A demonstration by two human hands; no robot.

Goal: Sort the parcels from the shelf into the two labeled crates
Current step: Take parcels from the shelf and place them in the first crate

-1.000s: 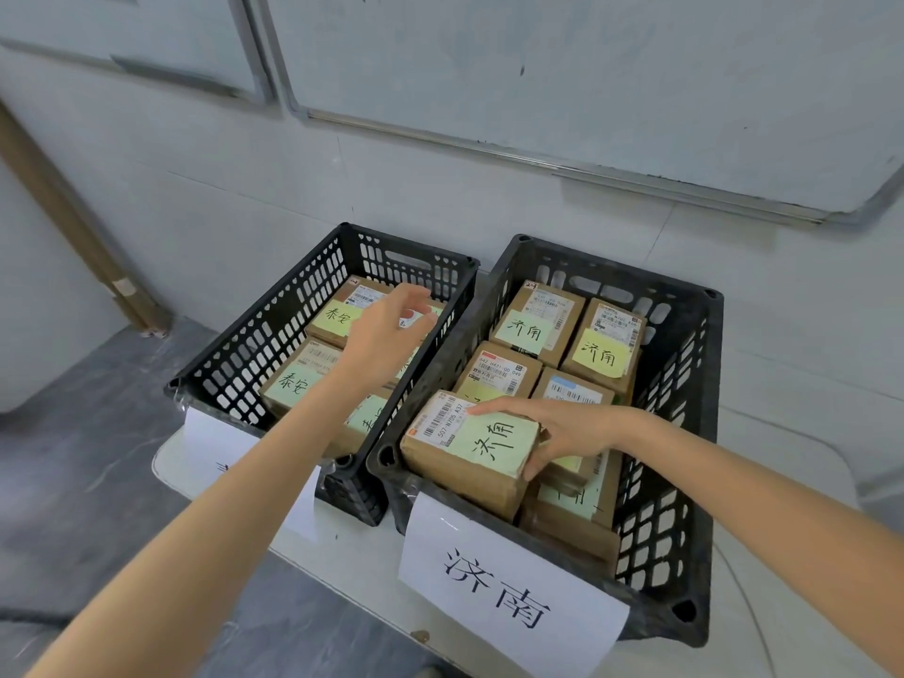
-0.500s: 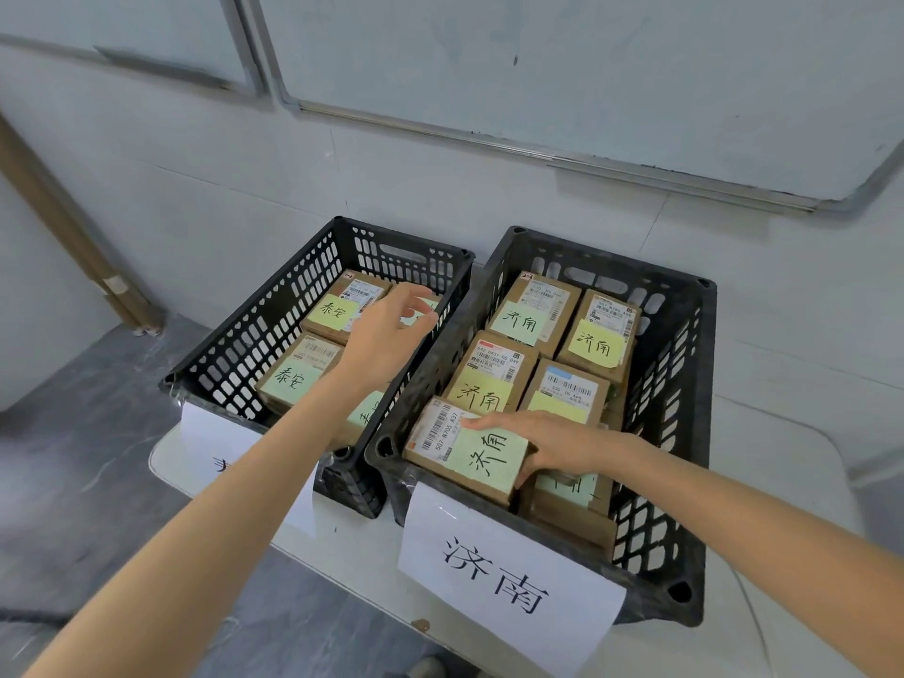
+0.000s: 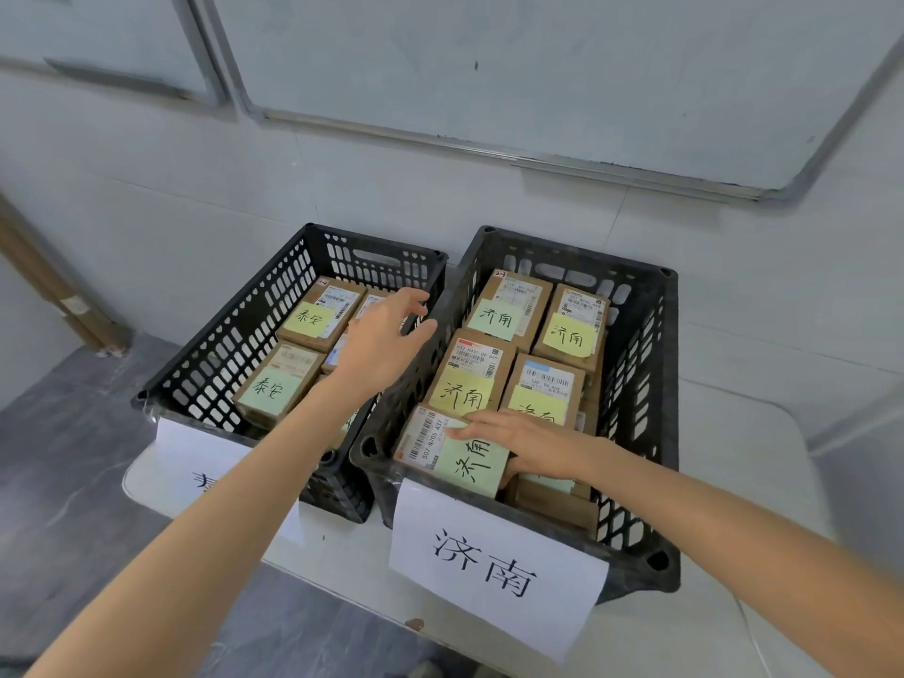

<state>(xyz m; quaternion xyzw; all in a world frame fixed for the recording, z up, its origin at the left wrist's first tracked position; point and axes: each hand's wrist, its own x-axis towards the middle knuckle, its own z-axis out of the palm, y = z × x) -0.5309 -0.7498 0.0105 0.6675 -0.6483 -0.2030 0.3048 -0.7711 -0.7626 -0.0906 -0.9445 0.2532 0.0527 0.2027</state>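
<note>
Two black mesh crates stand side by side on a white table [image 3: 734,433]. The left crate [image 3: 220,335] holds brown parcels with green and yellow notes [image 3: 274,389]. My left hand [image 3: 386,340] hovers above them with fingers spread, holding nothing. The right crate [image 3: 653,384], with a big paper label [image 3: 494,565] on its front, is packed with similar parcels. My right hand [image 3: 531,445] holds the front parcel [image 3: 440,452] there, fingers flat on its top and thumb tucked at its right edge.
A paper label [image 3: 195,462] hangs on the left crate's front, partly hidden by my left arm. The crates sit close to a pale wall with a whiteboard [image 3: 538,66] above. Grey floor [image 3: 73,482] lies to the left of the table.
My left hand has lifted off the parcel in the left crate and opened. My right hand has lowered the front parcel flatter into the right crate.
</note>
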